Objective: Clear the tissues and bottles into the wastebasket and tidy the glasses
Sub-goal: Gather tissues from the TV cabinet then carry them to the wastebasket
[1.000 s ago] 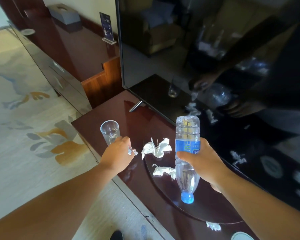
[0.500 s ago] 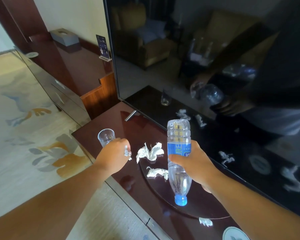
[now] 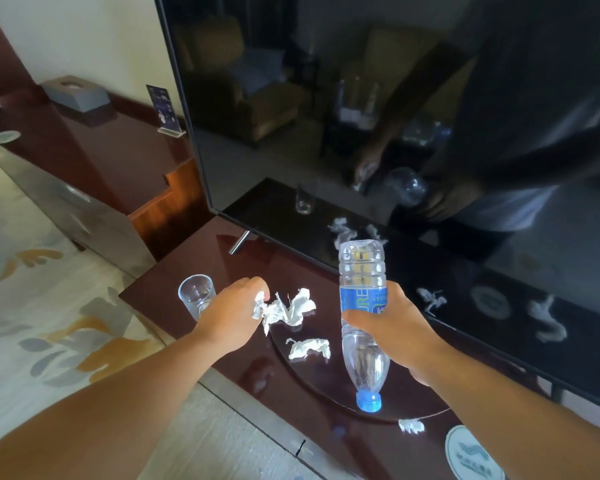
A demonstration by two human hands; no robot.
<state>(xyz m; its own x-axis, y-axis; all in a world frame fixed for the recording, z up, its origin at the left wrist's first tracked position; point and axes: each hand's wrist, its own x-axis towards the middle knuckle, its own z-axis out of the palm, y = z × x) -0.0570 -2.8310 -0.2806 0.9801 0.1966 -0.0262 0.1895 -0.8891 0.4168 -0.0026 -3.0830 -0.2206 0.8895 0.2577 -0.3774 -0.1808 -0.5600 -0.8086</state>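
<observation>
Right hand gripping inverted blue-capped bottle, left hand pinching crumpled tissue

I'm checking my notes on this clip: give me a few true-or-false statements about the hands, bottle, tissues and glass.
1. The right hand holds the bottle with its cap pointing down. True.
2. The cap is red. False: it is blue.
3. The left hand pinches a tissue wad. True.
4. The glass lies on its side. False: it stands upright on the cabinet top.
5. All tissues are picked up. False: a loose tissue lies between the hands.
</observation>
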